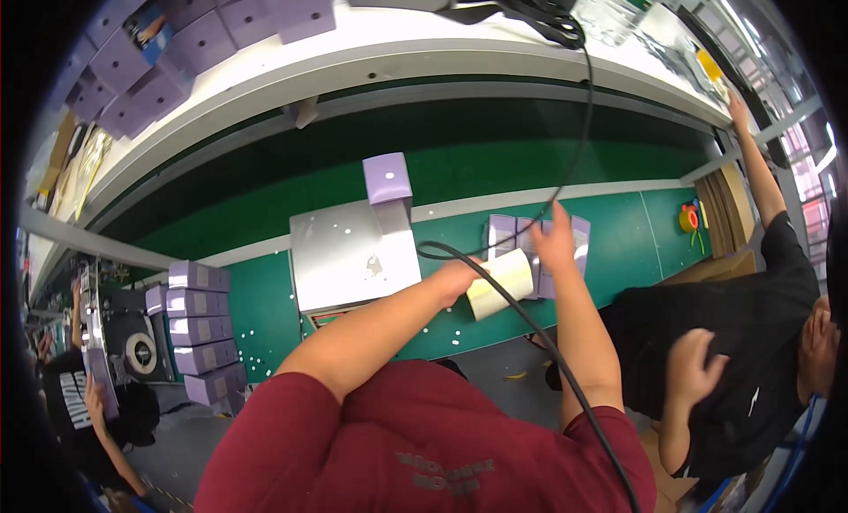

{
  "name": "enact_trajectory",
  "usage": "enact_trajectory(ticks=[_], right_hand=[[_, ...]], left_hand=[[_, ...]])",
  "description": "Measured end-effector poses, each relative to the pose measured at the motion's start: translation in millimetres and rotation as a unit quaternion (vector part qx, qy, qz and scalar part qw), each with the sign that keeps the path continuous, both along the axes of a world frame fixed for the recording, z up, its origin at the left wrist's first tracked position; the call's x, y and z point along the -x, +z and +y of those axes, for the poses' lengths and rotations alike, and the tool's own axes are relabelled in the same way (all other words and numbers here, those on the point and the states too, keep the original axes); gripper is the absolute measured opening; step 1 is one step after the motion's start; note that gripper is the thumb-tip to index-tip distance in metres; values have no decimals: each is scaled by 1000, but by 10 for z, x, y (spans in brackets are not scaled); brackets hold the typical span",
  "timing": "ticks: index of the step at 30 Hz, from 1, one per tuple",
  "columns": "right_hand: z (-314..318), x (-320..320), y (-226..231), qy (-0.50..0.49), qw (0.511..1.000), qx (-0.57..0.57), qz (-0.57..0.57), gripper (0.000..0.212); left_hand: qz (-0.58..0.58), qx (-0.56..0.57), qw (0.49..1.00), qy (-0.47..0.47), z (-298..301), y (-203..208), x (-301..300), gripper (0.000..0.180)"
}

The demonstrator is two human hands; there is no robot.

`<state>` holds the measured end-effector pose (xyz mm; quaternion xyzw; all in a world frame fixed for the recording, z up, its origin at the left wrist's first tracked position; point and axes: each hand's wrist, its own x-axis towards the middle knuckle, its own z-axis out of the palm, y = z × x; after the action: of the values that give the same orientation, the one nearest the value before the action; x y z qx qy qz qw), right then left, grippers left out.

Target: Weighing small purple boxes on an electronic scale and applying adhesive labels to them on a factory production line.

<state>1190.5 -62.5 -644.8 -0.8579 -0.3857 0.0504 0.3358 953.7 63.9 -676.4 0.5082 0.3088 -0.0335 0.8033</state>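
My left hand [455, 282] is closed on the left end of a pale yellow roll of labels [501, 285], held over the green bench. My right hand [555, 241] reaches over a row of purple boxes [579, 239], thumb and forefinger apart. Nothing shows between those fingers, though part of the hand's far side is hidden. A black cable [521, 310] loops in front of the roll and runs up past my right fingertips. Left of the roll, a silver metal case [340, 257] carries one upright purple box [387, 179].
Stacked purple boxes [201, 328] stand at the bench's left. More purple boxes [203, 41] fill the shelf [371, 67] above. A co-worker in black [715, 363] is close on my right, one arm stretched to the shelf. Another person [79, 407] works at far left.
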Motion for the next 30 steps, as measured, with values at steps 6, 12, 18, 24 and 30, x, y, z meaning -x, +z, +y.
enact_trajectory(ticks=[6,12,18,24,30], right_hand=[[1616,1278,610,279,936,-176,126,123],[1897,1517,674,273,912,-146,268,110],[1102,908,107,120,966,-54,221,81],[733,764,-376,78,936,248,-239,78],[1135,1336,-44,98,950,120,-269,57]], left_hand=[[-100,-64,993,-9,234,1007,2015,42],[47,-184,974,125,178,1267,3891,27],[-10,-129,926,356,-179,1254,4686,22],[17,-136,921,365,-172,1298,4858,20],[67,-119,884,447,-508,1223,5428,22]])
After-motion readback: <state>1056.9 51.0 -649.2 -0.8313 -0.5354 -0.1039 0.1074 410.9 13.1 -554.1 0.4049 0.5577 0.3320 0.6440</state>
